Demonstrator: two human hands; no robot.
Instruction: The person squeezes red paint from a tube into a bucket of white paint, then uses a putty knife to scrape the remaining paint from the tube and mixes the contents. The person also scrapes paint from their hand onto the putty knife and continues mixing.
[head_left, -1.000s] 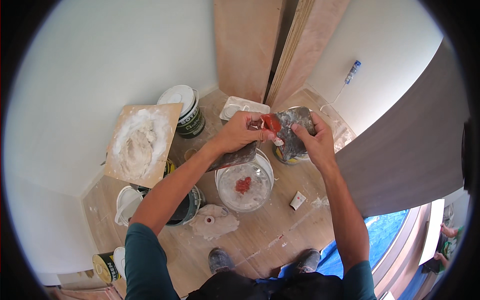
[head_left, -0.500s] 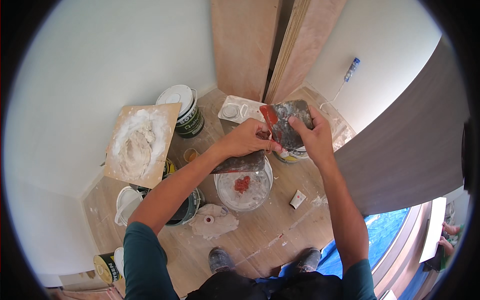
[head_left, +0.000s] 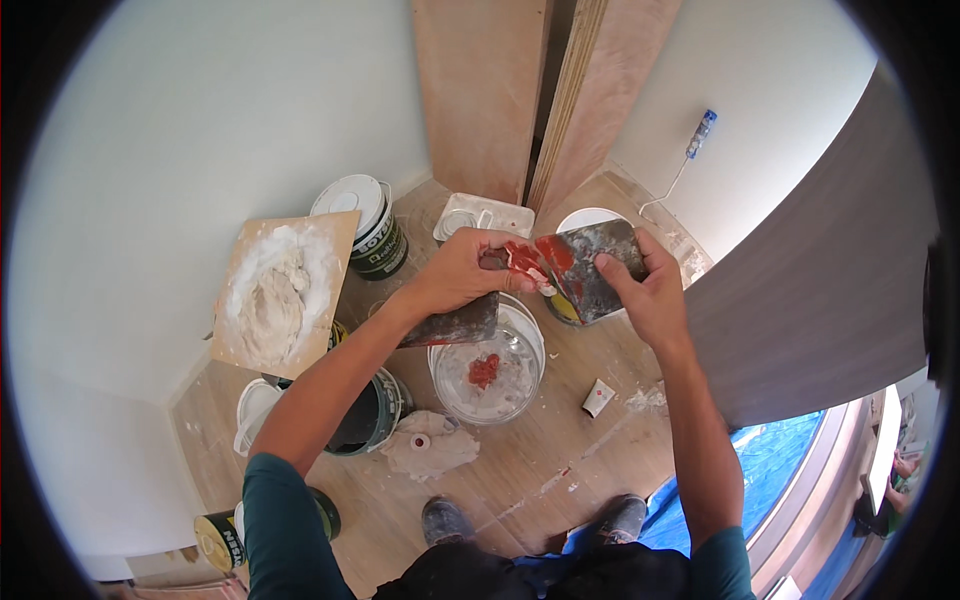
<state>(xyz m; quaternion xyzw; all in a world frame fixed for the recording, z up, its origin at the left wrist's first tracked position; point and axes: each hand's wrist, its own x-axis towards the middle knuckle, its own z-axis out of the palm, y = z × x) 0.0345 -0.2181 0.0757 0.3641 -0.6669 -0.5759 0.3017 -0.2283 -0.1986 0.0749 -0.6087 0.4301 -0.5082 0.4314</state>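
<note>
My right hand [head_left: 652, 285] grips a dark, worn flat putty spreader [head_left: 600, 275] by its right side, thumb on its face. Red paste is smeared over its left edge. Between the thumb and fingers of my left hand [head_left: 462, 272] is a crumpled, red-and-white smeared piece [head_left: 524, 260], close to that edge; its kind is unclear. A second dark spreader [head_left: 455, 324] sticks out under my left hand and looks held by it, its grip hidden. Below lies a round clear lid or tub [head_left: 490, 395] with a red dab [head_left: 484, 371] on it.
A board [head_left: 230, 330] carries a mound of whitish putty at left. Paint pails [head_left: 378, 250] stand around it. A rag [head_left: 430, 450] and a small box [head_left: 598, 398] lie on the floor. A paint roller [head_left: 700, 140] leans at the wall. Another person's hands [head_left: 905, 480] show far right.
My left hand has moved left, carrying the lower spreader along. My right hand has shifted slightly right with its spreader, and the red-and-white piece now shows between them.
</note>
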